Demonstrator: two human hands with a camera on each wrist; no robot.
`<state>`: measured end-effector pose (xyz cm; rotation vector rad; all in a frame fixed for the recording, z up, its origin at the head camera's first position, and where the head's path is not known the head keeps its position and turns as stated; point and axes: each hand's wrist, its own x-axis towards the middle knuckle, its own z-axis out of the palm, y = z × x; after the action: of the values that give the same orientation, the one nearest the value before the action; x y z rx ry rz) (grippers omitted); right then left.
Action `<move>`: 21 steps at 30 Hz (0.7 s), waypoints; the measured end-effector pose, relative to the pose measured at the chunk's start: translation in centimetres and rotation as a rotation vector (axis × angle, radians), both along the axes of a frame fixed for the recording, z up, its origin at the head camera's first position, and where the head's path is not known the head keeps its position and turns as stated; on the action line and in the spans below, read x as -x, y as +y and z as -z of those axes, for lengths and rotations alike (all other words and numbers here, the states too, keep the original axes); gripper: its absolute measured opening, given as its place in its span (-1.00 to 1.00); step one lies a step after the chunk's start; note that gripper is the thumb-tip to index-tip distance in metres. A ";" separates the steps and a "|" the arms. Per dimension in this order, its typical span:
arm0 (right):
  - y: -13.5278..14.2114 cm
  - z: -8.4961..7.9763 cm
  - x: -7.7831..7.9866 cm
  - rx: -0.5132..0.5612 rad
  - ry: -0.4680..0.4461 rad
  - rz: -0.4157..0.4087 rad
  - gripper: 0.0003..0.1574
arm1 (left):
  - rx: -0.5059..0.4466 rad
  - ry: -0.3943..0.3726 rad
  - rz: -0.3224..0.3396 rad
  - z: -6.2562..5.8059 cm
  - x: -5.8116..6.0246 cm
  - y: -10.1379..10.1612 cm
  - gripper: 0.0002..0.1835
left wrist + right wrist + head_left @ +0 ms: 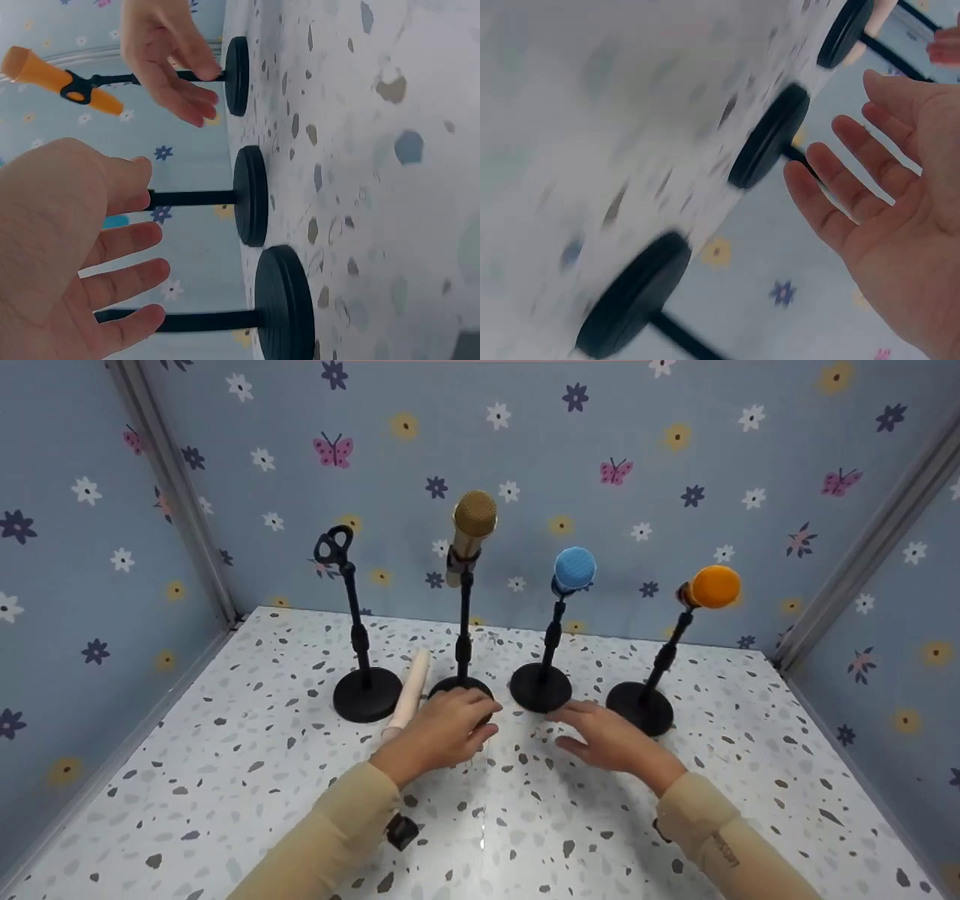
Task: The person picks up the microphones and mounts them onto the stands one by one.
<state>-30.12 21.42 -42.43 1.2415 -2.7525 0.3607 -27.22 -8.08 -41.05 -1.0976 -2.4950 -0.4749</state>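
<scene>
My left hand (450, 727) hovers before the stand that bears a gold microphone (475, 517), overlapping its round black base (457, 684). Its fingers are loosely spread, with nothing in them, in the left wrist view (82, 247). The right hand (611, 736) is between the stand of a blue-headed microphone (576, 568) and that of an orange microphone (715, 587). Those fingers (840, 195) are apart and hold nothing. Beside the left forearm lies a pale pink rod-shaped thing (412, 686), its near end partly hidden by the wrist.
A fourth black stand (360, 637) at the left has a bare clip (334, 545) on top. The speckled white table (247, 780) meets flowered blue panels (525, 442) at the back and both sides. A small black object (402, 832) shows under the left sleeve.
</scene>
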 end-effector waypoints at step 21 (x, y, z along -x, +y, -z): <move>-14.8 0.2 1.5 -0.066 0.086 -0.208 -0.31 | -0.068 -0.037 -0.256 1.5 -4.1 -12.3 -0.69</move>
<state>-31.67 6.58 -42.66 1.5278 -2.5904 0.2285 -23.09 -20.37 -42.59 -0.7367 -2.5831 -0.5038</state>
